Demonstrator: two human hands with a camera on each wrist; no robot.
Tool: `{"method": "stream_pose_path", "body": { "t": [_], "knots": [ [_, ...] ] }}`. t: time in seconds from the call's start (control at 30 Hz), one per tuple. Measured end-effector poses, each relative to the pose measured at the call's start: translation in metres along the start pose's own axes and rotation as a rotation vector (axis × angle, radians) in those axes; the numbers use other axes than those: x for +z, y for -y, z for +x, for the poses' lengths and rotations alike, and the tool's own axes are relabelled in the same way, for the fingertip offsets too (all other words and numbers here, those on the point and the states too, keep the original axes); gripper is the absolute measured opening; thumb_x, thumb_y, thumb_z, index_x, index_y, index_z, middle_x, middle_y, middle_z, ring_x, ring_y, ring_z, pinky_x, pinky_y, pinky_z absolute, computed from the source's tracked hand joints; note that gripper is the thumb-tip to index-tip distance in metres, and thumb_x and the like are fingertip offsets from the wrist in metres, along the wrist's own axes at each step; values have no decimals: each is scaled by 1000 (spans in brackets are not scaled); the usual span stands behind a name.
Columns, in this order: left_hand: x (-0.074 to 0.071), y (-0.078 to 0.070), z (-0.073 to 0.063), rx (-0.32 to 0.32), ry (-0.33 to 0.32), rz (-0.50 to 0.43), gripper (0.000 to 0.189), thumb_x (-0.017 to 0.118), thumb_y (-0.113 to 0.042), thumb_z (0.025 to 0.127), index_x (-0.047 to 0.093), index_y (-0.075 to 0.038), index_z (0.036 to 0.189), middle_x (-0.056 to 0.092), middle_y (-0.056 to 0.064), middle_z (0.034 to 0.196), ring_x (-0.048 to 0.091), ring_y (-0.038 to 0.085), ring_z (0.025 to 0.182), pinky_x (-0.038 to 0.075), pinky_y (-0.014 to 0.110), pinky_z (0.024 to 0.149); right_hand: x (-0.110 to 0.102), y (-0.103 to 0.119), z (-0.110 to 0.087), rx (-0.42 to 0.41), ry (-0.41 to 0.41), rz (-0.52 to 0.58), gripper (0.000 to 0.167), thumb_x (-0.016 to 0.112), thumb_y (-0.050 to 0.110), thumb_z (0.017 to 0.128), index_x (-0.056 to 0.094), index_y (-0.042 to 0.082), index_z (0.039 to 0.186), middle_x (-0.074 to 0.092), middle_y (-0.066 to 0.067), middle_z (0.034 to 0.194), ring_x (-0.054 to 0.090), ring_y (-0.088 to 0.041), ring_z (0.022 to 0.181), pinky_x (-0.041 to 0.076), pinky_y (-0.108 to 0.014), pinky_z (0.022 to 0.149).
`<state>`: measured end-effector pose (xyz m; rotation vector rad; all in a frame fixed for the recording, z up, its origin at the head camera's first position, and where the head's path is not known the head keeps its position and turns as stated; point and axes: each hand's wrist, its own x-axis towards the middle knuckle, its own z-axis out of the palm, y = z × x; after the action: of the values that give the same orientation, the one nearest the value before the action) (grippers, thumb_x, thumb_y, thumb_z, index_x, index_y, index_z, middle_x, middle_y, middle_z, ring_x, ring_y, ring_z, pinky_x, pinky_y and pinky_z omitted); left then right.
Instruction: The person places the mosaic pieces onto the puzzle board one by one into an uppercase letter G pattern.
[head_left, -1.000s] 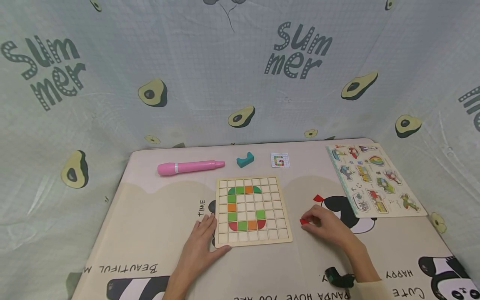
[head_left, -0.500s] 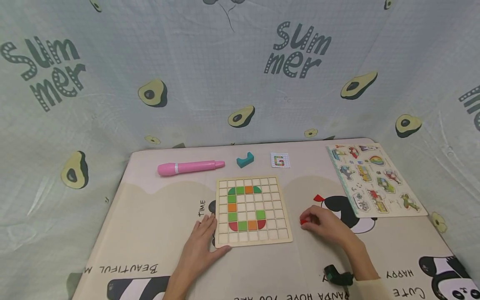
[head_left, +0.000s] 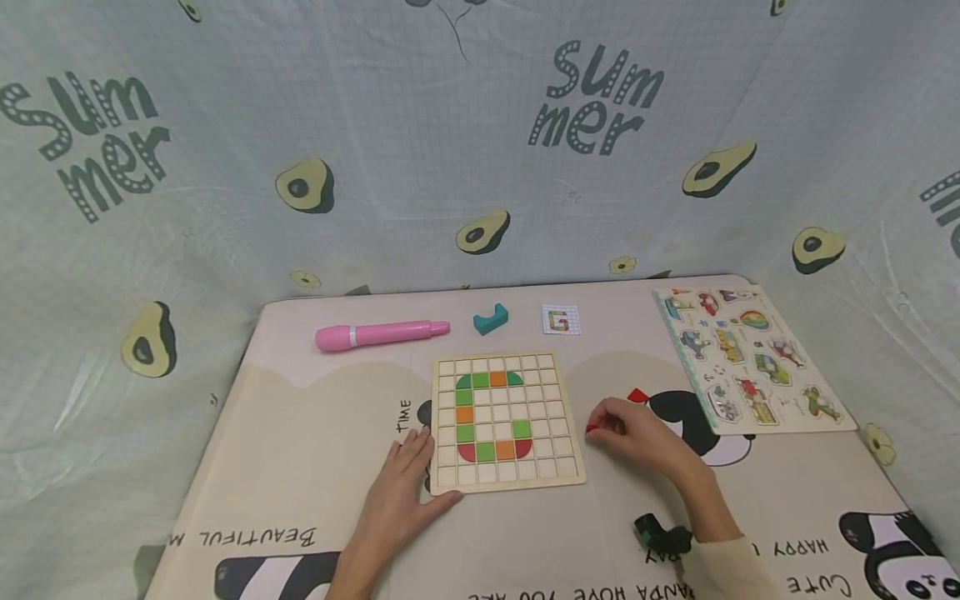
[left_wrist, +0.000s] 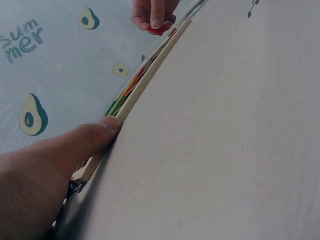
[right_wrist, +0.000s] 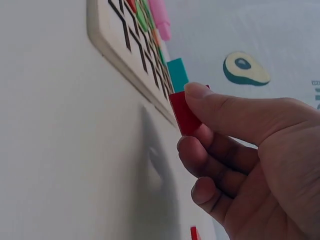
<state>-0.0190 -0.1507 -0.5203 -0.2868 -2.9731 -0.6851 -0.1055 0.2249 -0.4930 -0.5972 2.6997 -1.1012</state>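
Note:
A square wooden grid board (head_left: 549,410) lies mid-table in the head view, with green, orange and red tiles set in a C-like outline. My left hand (head_left: 397,492) rests at its near-left corner, fingers straight along the left edge. In the left wrist view its thumb (left_wrist: 95,132) presses the board's near edge. To the right of the board, my right hand (head_left: 641,437) pinches a red tile (right_wrist: 185,112) between thumb and fingers, raised off the tabletop. Another red piece (head_left: 637,396) lies just behind that hand.
Behind the board are a pink pen-like stick (head_left: 382,334), a teal notched block (head_left: 491,320) and a small card (head_left: 561,320) with a coloured G pattern. A picture puzzle board (head_left: 757,367) lies at the right. Patterned cloth (head_left: 405,167) hangs behind the table.
My right hand has lifted the red tile and moved slightly left, closer to the board. The left hand and the board have stayed in place.

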Motion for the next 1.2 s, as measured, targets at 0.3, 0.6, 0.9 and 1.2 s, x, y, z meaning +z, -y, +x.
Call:
{"method": "stream_pose_path", "body": {
  "t": [0.3, 0.6, 0.9, 1.2],
  "knots": [
    [0, 1, 0, 12, -9, 3, 92, 79, -58, 76, 52, 0, 144, 48, 13, 154, 41, 30, 147, 28, 42, 128, 8, 18, 21, -13, 2, -38, 13, 74, 15, 91, 69, 18, 102, 61, 8, 87, 52, -7, 79, 49, -17, 66],
    [0, 1, 0, 12, -9, 3, 92, 79, -57, 76, 53, -1, 144, 48, 13, 154, 41, 30, 147, 28, 42, 128, 19, 36, 39, -32, 1, -50, 19, 73, 15, 92, 70, 14, 111, 64, 6, 93, 54, -10, 83, 51, -17, 70],
    [-1, 1, 0, 21, -15, 1, 92, 80, -56, 76, 53, 0, 143, 49, 15, 153, 42, 30, 146, 29, 43, 127, 38, 43, 54, -14, 5, -22, 17, 74, 17, 91, 71, 15, 108, 63, 6, 91, 54, -11, 82, 51, -17, 70],
    [-2, 1, 1, 11, -5, -7, 92, 79, -57, 76, 53, 1, 143, 49, 15, 153, 41, 31, 147, 28, 43, 128, 51, 51, 64, -2, 14, -24, 16, 71, 16, 93, 71, 14, 109, 67, 6, 94, 56, -9, 83, 55, -19, 74]
  ]
}}
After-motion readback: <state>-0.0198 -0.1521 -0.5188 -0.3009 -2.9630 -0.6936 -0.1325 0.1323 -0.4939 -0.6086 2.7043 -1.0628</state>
